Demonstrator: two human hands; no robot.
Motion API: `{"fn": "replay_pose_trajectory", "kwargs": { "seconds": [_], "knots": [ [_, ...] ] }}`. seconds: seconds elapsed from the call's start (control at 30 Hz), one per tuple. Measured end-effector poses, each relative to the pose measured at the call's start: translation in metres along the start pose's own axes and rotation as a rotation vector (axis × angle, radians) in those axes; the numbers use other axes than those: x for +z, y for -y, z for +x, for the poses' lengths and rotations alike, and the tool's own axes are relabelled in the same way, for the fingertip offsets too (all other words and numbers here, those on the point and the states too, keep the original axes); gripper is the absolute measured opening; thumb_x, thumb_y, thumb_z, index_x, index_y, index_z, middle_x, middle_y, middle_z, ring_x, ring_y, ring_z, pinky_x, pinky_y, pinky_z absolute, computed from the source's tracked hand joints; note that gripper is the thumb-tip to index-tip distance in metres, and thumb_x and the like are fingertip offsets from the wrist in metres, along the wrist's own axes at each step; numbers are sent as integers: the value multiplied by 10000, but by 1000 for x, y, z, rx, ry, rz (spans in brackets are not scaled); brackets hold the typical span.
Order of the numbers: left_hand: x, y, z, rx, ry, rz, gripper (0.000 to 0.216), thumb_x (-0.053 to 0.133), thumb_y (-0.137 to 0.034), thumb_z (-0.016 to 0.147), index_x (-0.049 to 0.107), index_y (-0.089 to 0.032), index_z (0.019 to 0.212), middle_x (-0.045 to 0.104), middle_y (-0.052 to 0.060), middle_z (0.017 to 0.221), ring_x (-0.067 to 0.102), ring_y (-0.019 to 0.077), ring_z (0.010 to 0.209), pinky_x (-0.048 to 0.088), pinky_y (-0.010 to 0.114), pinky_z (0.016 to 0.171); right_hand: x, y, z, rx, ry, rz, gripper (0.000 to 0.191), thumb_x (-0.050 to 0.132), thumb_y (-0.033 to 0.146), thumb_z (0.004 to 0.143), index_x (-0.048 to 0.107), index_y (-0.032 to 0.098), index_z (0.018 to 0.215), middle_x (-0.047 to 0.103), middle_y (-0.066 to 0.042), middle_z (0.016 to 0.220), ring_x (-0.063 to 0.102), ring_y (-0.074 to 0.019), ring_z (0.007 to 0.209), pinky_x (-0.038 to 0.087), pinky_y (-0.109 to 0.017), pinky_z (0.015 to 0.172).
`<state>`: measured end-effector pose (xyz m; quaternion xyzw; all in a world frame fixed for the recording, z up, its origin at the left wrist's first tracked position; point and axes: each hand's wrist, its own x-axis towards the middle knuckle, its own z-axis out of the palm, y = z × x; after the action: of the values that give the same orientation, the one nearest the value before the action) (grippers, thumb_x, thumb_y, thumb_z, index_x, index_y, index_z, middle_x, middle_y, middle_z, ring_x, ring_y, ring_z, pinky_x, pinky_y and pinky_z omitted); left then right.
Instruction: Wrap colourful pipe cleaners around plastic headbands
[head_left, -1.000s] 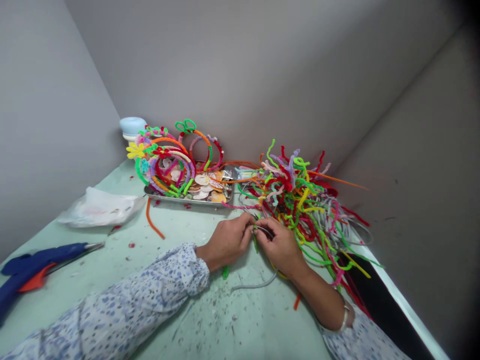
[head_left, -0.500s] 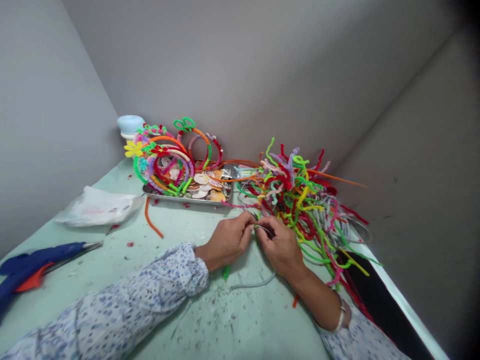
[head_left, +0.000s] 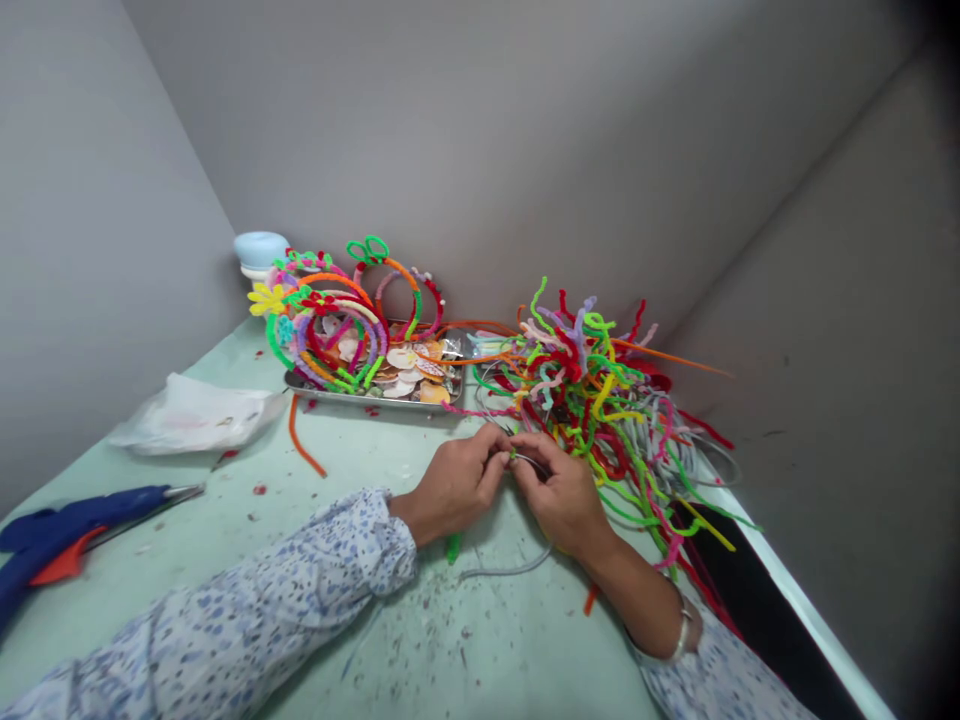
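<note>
Closed in a pinch, my left hand (head_left: 465, 480) meets my right hand at the middle of the table. A bit of green pipe cleaner (head_left: 513, 453) shows between the fingertips, mostly hidden. My right hand (head_left: 562, 490) is also closed, its thumb and forefinger on a thin grey wire (head_left: 531, 461) by the green bit. Just beyond both hands lies a tangled heap of coloured pipe cleaners (head_left: 600, 400). A loose grey pipe cleaner (head_left: 510, 570) and a short green piece (head_left: 454, 547) lie near my wrists.
A metal tray (head_left: 375, 398) of shell-like pieces stands at the back, with several pipe-cleaner headbands (head_left: 337, 310) on it. At left are a plastic packet (head_left: 195, 415) and blue glue gun (head_left: 90, 520). Grey walls (head_left: 480, 150) enclose the table (head_left: 420, 640).
Both hands stay fingertip to fingertip, with only a very small shift of the fingers. The things on the table look the same.
</note>
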<state>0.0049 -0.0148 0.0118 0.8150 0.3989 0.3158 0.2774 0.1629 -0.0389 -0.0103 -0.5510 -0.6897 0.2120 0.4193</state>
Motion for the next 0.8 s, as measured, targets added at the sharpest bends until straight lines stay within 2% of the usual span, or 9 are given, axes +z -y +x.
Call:
{"fn": "replay_pose_trajectory", "kwargs": {
  "seconds": [0.27,0.37,0.47,0.6,0.7,0.8],
  "knots": [
    [0,1,0,14,-10,-15,129,381,-209,870,507,-189,883,585,-4,753,528,132,676,371,237,625,1,0,0,-13,-11,214,237,521,192,808,585,218,1034,686,-53,991,649,-191,906,512,-318,799],
    [-1,0,0,12,-9,-29,134,381,-222,875,511,-189,880,586,-1,754,528,133,682,374,239,633,0,0,2,28,-12,290,231,525,243,821,583,212,1042,686,-53,953,657,-180,801,528,-296,694],
    [-1,0,0,10,0,-49,149,374,-235,881,515,-188,895,592,1,754,529,133,677,376,238,632,-3,-3,4,95,18,361,270,489,301,855,577,218,1097,677,-17,763,614,-143,585,487,-246,518],
    [-1,0,0,21,2,-65,146,381,-225,878,519,-187,906,600,-1,765,532,127,680,378,235,638,-2,-9,8,168,77,387,323,444,359,884,590,221,1136,617,19,546,557,-136,469,435,-234,444],
    [-1,1,0,36,-1,-77,131,393,-217,873,515,-184,905,605,-1,780,535,121,684,381,232,645,-2,-11,9,189,111,419,343,434,382,888,596,217,1140,629,10,563,557,-136,473,428,-232,435],
    [0,1,0,40,14,-98,123,411,-237,871,510,-181,916,615,0,786,540,118,677,387,231,643,-3,-10,10,171,84,429,321,462,362,876,608,230,1129,676,-13,747,571,-125,531,445,-231,466]
  ]
}}
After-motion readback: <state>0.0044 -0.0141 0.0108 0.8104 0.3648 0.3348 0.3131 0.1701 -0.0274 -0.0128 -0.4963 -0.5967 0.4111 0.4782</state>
